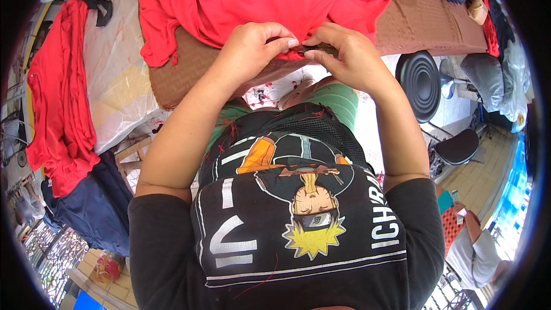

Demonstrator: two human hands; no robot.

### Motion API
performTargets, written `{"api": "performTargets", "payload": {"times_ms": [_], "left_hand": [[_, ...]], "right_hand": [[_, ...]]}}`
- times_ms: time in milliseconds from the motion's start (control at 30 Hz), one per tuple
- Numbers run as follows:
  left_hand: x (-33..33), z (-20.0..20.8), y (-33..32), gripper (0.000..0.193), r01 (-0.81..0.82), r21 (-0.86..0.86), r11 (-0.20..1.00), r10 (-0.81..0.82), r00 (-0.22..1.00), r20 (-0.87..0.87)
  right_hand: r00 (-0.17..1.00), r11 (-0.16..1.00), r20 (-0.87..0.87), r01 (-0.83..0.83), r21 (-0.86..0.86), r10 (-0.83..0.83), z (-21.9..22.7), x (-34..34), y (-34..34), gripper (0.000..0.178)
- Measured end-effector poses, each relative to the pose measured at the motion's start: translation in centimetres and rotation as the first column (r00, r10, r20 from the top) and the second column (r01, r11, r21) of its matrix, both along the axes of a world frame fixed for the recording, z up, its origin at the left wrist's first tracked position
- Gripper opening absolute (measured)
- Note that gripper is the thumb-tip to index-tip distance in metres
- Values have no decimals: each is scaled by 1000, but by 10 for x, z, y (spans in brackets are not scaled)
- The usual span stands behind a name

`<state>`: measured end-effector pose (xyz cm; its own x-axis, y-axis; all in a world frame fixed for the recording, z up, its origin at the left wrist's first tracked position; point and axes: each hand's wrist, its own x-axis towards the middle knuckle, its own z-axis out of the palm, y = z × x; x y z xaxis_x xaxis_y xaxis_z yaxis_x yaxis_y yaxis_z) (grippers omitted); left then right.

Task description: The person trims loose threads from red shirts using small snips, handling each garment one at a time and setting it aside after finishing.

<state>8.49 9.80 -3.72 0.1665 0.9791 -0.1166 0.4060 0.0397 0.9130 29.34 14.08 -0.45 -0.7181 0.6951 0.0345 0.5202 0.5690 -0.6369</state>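
A large piece of red cloth (229,0) lies bunched over the front of a table with a brown patterned cover (189,66). My left hand (255,46) is closed, pinching the near edge of the red cloth between thumb and fingertips. Close beside it, my right hand (351,54) is closed around small dark thread snips (326,50), their tip pointing left at the pinched edge. Most of the snips is hidden by the fingers, and I cannot tell whether the blades touch the cloth.
To the left, a plastic-covered surface (115,74) has a long red garment (60,97) at its side, above dark navy cloth (94,201). A round black stool (418,86) and a black seat (457,147) stand right. Another person (473,255) is at lower right.
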Motion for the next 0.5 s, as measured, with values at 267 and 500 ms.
{"api": "performTargets", "payload": {"times_ms": [267, 500], "left_hand": [[-26, 15, -11, 20, 253, 248, 935, -174, 938, -300], [-39, 65, -33, 23, 194, 225, 955, -61, 870, -489]], "right_hand": [[991, 989, 111, -82, 125, 69, 7, -4, 2, 19], [963, 976, -205, 142, -168, -175, 6, 4, -2, 21]]}}
